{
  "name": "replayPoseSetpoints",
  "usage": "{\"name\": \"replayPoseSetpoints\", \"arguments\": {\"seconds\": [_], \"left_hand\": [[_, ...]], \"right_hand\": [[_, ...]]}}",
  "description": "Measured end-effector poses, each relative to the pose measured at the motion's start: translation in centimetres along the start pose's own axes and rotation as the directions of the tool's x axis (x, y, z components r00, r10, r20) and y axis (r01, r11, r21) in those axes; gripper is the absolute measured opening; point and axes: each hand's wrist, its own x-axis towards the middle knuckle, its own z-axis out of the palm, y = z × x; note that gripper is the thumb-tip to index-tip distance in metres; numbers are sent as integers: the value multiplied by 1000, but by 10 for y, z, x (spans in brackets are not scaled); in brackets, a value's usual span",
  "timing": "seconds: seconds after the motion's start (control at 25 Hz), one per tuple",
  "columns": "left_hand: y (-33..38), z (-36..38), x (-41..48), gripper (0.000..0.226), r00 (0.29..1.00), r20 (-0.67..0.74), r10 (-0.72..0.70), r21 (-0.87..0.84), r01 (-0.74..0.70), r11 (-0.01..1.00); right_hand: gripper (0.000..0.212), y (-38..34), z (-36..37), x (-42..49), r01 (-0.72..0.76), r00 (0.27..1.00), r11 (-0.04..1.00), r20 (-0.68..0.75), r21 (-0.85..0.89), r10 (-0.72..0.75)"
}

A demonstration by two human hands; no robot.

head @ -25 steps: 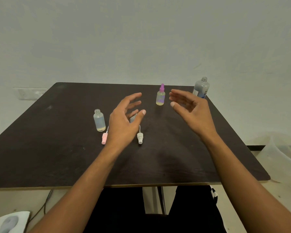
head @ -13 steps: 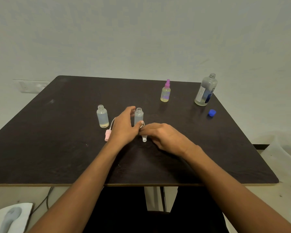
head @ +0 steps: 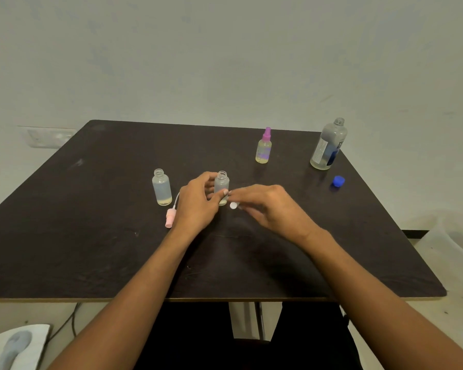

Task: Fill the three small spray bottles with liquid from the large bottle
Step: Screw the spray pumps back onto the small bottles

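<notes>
Bottle point(head: 222, 182), clear cylindrical plastic, gripped by left hand point(head: 195, 204); right hand point(head: 270, 206) pinches white round cap point(head: 233, 205).

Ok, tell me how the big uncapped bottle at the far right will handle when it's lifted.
The large bottle probably feels light: only a shallow layer of liquid shows at its base. Tall and narrow, it may tip if nudged high up. Its mouth is open, the blue cap lying beside it, so tilting would likely spill.
</notes>
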Motion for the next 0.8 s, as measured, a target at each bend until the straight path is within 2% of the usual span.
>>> {"name": "replayPoseSetpoints", "arguments": {"seconds": [0.2, 0.4, 0.56, 0.8], "left_hand": [[20, -4, -1, 40, 1000, -8, 8, -67, -8, 998], [39, 0, -5, 41, 999, 25, 41, -102, -38, 994], [49, 3, -9, 42, 997, 43, 70, -121, -64, 991], [56, 4, -17, 46, 993, 65, 100, -115, -92, 989]], "right_hand": [[35, -13, -60, 11, -158, 932, 956, -284, 247, 227], [35, -25, -104, 20, -73, 840, 872, -442, 484, 315], [36, -30, -115, 26, -31, 826, 828, -453, 560, 337], [34, -19, -98, 27, -115, 871, 856, -363, 505, 332]]}}
